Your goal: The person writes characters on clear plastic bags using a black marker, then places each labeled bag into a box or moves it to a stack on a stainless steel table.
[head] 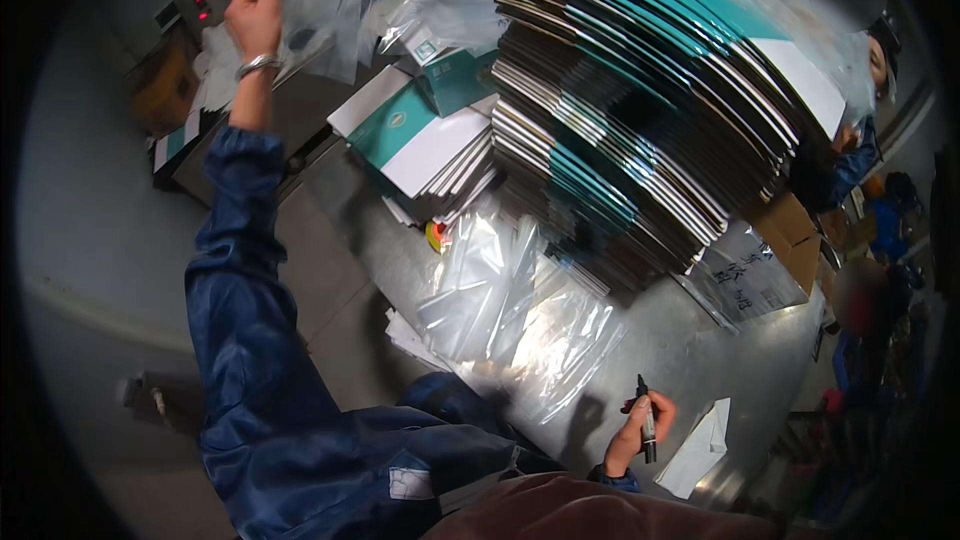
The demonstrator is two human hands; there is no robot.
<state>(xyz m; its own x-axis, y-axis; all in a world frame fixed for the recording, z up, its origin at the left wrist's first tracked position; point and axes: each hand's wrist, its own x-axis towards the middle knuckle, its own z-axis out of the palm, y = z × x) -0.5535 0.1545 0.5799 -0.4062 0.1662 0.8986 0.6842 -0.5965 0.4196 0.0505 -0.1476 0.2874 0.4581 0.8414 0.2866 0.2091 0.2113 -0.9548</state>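
My left hand (257, 11), raised at the upper left, grips the edge of a clear plastic bag (322, 11). In my right hand (634, 431) is a black marker pen (646, 420), its dark tip pointing up and away from me. A tall stack of flattened teal-and-white cartons (637, 90) rises beyond the metal table's near area. Clear plastic bags (517, 315) lie spread on the metal table (690, 356) between my hands. Close to my right hand rests a folded white paper (697, 450).
A lower pile of teal-and-white cartons (409, 127) stands left of the tall stack. Near it is a yellow-and-red tape roll (435, 235). An open brown cardboard box (784, 232) and a handwritten plastic bag (750, 270) are at the right. Another person's sleeve (855, 165) shows behind the stack.
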